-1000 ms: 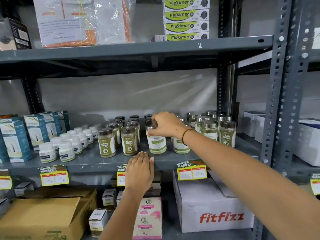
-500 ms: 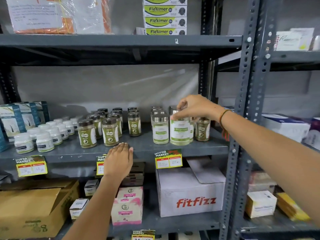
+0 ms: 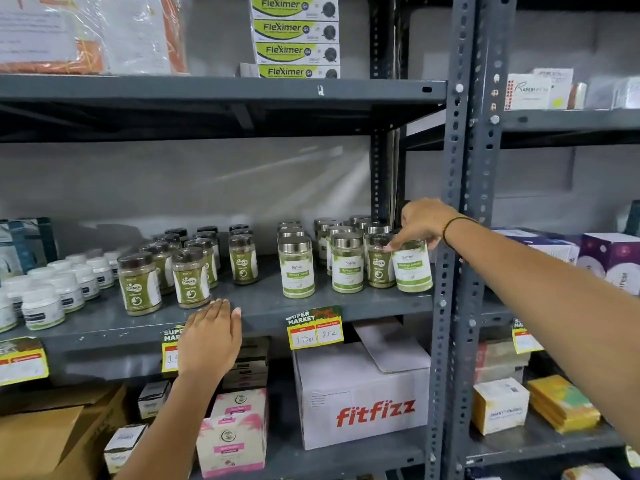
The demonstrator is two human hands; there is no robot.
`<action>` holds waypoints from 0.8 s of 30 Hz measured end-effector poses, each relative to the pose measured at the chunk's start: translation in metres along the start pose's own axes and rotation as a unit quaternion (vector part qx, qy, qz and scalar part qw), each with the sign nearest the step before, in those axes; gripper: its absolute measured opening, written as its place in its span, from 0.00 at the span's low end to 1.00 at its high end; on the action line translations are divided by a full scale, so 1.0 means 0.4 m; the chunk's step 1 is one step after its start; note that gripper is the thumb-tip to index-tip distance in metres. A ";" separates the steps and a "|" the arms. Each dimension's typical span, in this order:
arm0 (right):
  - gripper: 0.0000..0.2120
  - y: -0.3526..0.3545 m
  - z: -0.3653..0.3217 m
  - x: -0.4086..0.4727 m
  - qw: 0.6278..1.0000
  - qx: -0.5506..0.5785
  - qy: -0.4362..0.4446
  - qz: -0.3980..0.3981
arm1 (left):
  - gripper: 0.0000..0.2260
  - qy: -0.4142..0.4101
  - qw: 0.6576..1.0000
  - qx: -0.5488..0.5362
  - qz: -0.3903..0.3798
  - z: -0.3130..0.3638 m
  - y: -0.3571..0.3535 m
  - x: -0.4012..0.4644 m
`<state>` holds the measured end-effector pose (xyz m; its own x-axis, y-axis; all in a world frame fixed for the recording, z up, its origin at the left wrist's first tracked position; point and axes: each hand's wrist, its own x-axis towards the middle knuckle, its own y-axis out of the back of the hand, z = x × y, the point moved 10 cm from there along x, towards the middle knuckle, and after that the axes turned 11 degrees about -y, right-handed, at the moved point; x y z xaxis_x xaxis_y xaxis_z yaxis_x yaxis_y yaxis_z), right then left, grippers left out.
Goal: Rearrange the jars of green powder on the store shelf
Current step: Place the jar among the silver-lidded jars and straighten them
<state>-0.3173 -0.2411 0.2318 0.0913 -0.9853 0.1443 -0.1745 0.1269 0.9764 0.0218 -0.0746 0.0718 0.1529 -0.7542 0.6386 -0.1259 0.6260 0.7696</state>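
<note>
Jars of green powder stand on the grey middle shelf [image 3: 270, 308]. Silver-lidded jars with white labels [image 3: 298, 268] crowd the right side; dark-lidded ones [image 3: 138, 289] stand in rows toward the middle and left. My right hand [image 3: 420, 225] grips the top of a silver-lidded jar [image 3: 412, 268] at the shelf's far right end, beside the upright post. The jar stands on the shelf. My left hand [image 3: 211, 332] lies flat, fingers together, on the shelf's front edge just before a dark-lidded jar [image 3: 191, 278], holding nothing.
Small white tubs [image 3: 52, 292] fill the shelf's left. Yellow price tags [image 3: 315, 329] hang from the front edge. A perforated steel post [image 3: 460, 237] rises right of the jars. Below sit a Fitfizz carton [image 3: 363, 407], pink boxes [image 3: 232, 438] and a brown carton [image 3: 48, 434]. Fleximer boxes [image 3: 294, 39] stack above.
My right hand has carried a silver-lidded jar rightward from mid-shelf to the far right end by the post. My left hand has stayed on the shelf edge.
</note>
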 end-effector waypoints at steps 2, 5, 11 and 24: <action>0.23 -0.009 0.007 0.011 1.000 -0.019 -0.012 -0.004 | 0.23 -0.003 1.000 0.002 0.012 0.001 0.005 -0.002; 0.21 -0.019 0.015 0.027 0.998 -0.061 -0.025 -0.001 | 0.24 -0.002 1.000 -0.001 0.019 0.002 0.009 -0.003; 0.33 -0.052 0.022 0.045 0.997 -0.027 -0.049 -0.045 | 0.23 -0.004 0.999 0.001 0.037 0.005 0.021 -0.005; 0.29 0.083 -0.096 0.037 0.980 -0.125 0.013 0.153 | 0.23 -0.007 0.999 0.005 0.052 -0.001 0.016 -0.003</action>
<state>-0.2842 -0.2472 0.2725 0.0981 -0.8943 0.4366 0.0477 0.4424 0.8955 0.0210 -0.0696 0.0758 0.1240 -0.6885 0.7146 -0.1495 0.6989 0.6994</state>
